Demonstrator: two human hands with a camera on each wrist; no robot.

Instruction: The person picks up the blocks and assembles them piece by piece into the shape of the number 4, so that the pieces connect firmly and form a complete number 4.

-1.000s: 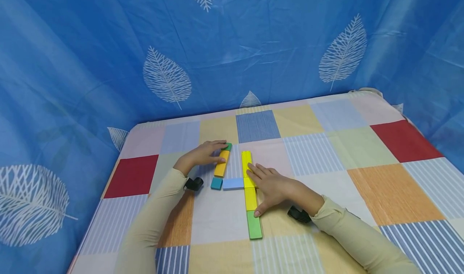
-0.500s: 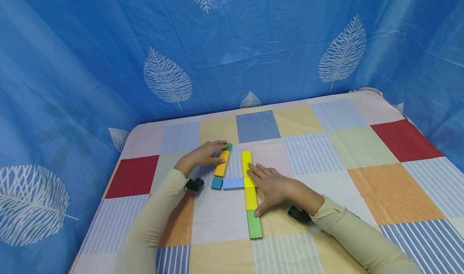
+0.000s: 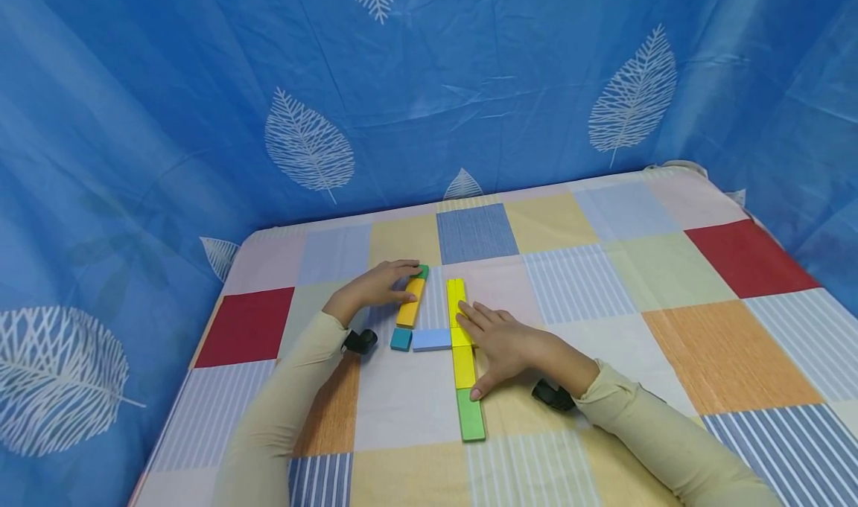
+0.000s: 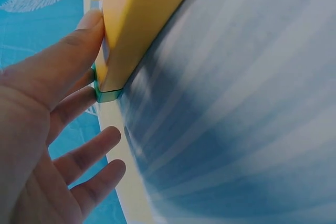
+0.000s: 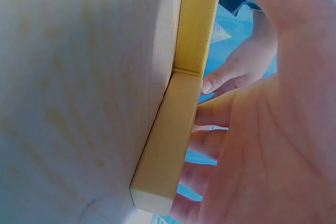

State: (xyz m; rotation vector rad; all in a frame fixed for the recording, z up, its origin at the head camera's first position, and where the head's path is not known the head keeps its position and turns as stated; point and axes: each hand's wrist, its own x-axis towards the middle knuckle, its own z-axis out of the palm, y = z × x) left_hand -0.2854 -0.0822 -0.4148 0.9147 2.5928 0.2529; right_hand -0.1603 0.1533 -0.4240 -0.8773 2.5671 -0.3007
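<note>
My left hand (image 3: 375, 282) rests on a short row of flat blocks, its thumb on the orange block (image 3: 411, 310) and its fingertips at the dark green block (image 3: 423, 272) at the far end. In the left wrist view the other fingers extend loosely beside the orange block (image 4: 139, 19). Over a longer row of yellow blocks (image 3: 463, 367) lies my right hand (image 3: 509, 343), fingers spread. Its thumb touches the row where yellow meets the light green block (image 3: 471, 421). A light blue block (image 3: 432, 340) abuts this row from the left, with a teal square block (image 3: 401, 339) beside it.
A patchwork cloth (image 3: 405, 410) covers the table. Behind it hangs a blue curtain (image 3: 429, 97) with white leaf prints, also along both sides. Dark wrist cameras, such as the right one (image 3: 553, 397), sit close above the cloth.
</note>
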